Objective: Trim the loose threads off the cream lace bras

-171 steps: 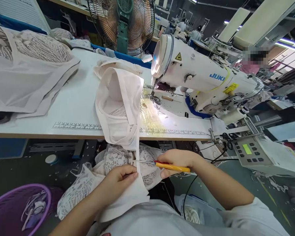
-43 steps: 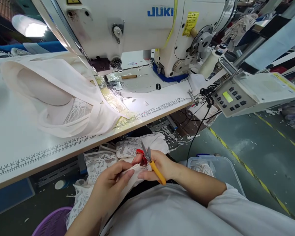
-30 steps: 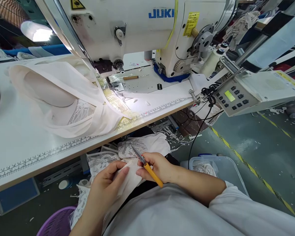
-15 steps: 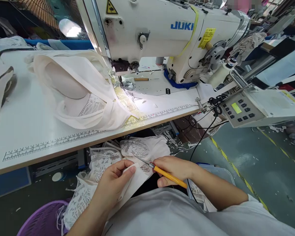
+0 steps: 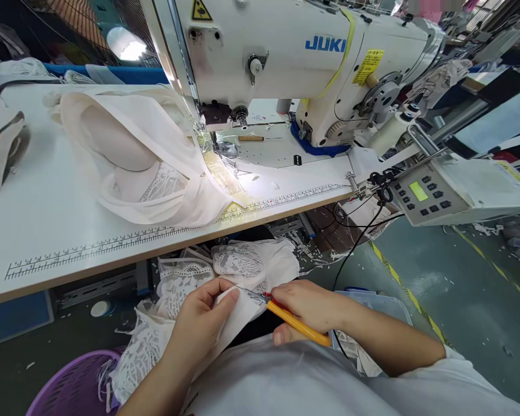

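Note:
My left hand (image 5: 210,312) pinches the edge of a white lace bra (image 5: 242,312) that lies over my lap. My right hand (image 5: 305,306) grips a pair of scissors (image 5: 298,325) with an orange handle and a bit of red showing beside it. Its metal blades point left and lie at the fabric edge, close to my left fingertips. More white lace (image 5: 175,286) hangs under and beyond my left hand. Part of the scissors is hidden behind my right fingers.
A white sewing machine (image 5: 281,58) stands on the table (image 5: 69,225), with a cream padded bra (image 5: 125,156) left of its needle. An awl (image 5: 251,138) lies behind the needle. Below are a purple basket (image 5: 69,381) and a clear bin (image 5: 385,306). A control box (image 5: 433,193) is at right.
The scissors' blades have moved left and down to the fabric by my left fingers, and their handle has tilted slightly. My left hand keeps its pinch in nearly the same place.

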The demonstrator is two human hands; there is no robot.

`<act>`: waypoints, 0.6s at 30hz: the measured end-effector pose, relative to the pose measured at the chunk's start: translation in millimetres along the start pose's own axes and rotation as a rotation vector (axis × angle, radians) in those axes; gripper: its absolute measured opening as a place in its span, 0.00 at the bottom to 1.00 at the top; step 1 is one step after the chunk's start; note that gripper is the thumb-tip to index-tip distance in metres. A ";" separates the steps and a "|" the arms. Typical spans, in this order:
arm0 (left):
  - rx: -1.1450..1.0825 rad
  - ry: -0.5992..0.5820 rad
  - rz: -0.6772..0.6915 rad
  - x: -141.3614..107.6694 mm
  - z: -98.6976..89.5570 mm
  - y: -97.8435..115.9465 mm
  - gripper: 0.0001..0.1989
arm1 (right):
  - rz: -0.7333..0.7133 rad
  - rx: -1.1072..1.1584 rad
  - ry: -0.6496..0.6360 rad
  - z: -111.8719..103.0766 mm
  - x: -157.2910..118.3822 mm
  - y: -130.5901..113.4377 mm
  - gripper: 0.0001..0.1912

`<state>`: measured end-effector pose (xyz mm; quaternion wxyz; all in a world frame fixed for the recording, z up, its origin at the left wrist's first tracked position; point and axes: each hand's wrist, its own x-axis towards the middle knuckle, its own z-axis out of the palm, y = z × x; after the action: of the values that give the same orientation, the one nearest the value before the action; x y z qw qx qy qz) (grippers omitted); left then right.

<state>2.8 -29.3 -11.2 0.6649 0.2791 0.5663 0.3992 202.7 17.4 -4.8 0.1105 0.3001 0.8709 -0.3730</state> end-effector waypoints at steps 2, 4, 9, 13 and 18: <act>-0.002 0.008 0.008 0.7 -0.5 -2.0 0.11 | 0.008 0.003 -0.013 -1.1 0.0 -1.3 0.32; -0.010 0.011 0.012 0.6 -0.8 -2.7 0.11 | 0.014 0.002 -0.009 -2.3 -0.1 -2.6 0.31; -0.031 0.011 -0.002 -1.6 1.7 3.2 0.12 | -0.008 0.026 0.057 -3.1 -1.0 -4.1 0.28; -0.059 0.025 -0.007 -2.3 4.1 7.3 0.12 | 0.021 0.085 0.100 -0.4 -1.5 -4.4 0.25; -0.071 -0.002 -0.020 -2.5 3.4 6.8 0.12 | 0.116 0.185 0.124 8.4 0.2 -3.6 0.23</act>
<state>4.6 -27.5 -3.6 0.6788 0.2499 0.5539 0.4123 200.1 9.5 -8.6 0.0496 0.3816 0.8191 -0.4254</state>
